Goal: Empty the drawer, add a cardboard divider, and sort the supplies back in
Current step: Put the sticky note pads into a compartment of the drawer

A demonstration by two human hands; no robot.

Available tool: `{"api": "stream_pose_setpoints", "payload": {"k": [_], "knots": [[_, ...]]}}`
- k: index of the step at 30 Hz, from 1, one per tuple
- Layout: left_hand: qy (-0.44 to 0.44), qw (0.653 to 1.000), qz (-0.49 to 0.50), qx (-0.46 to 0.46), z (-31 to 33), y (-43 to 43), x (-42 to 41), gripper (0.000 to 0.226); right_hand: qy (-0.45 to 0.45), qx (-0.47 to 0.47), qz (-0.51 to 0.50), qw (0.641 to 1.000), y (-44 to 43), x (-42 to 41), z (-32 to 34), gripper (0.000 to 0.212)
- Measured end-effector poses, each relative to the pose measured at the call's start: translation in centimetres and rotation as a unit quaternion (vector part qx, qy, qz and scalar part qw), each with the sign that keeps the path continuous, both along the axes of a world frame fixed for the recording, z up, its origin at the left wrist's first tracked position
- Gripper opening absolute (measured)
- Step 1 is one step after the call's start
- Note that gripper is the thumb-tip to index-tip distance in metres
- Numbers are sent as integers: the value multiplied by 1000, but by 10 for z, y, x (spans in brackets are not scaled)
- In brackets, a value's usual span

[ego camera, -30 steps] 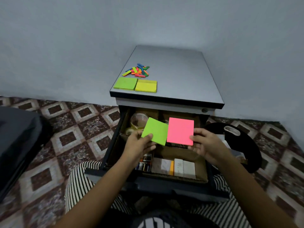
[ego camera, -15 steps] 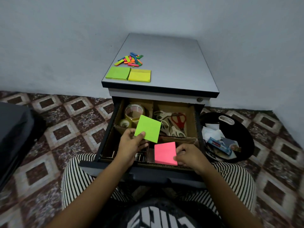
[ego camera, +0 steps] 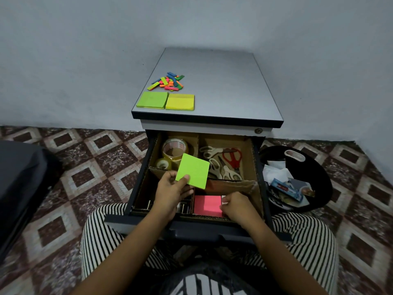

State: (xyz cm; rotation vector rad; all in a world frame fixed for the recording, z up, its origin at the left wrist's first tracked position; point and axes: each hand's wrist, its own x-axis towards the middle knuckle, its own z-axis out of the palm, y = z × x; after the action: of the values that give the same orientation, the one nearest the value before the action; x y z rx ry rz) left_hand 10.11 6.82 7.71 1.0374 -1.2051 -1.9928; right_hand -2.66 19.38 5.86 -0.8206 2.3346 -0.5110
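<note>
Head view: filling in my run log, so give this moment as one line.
left hand: holds green pad above drawer | right hand: holds pink pad in drawer, front right | phase: sorting

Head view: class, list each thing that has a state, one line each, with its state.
drawer, pulled open
cardboard divider, fitted inside
green pad, lifted over drawer
left hand, pinches green pad
pink pad, lying in front right compartment
right hand, grips pink pad's edge
scissors, lying back right compartment
tape rolls, back left compartment
</note>
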Motion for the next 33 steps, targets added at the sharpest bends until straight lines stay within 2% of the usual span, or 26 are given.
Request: {"api": "stream_pose_setpoints", "payload": {"k": [9, 14, 20, 24, 27, 30, 32, 33], "knots": [[3, 1000, -7, -1, 2, 1, 0, 12, -5, -3, -14, 1000, 1, 1, 3, 29], [2, 1000, -19, -15, 3, 2, 0, 11, -43, -96, -90, 990, 3, 1, 2, 29], [-8, 995, -80, -65, 4, 6, 1, 9, -147, -213, -210, 943, 1, 3, 7, 30], [-12, 988, -123, -97, 3, 8, 0, 12, -232, -295, -251, 892, 2, 1, 21, 49], [-40, 972, -173, -151, 0, 12, -1, 17, -233, -357, -231, 875, 5, 3, 24, 36], [-96, 949, -212, -210, 1, 14, -5, 14, -158, -375, -229, 884, 7, 5, 22, 15], [-145, 920, -236, -277, 8, 15, -8, 7, -140, -373, -226, 889, 9, 3, 22, 12], [-174, 898, -256, -313, 10, 15, -10, 18, -133, -369, -216, 894, 11, 0, 22, 12]]}}
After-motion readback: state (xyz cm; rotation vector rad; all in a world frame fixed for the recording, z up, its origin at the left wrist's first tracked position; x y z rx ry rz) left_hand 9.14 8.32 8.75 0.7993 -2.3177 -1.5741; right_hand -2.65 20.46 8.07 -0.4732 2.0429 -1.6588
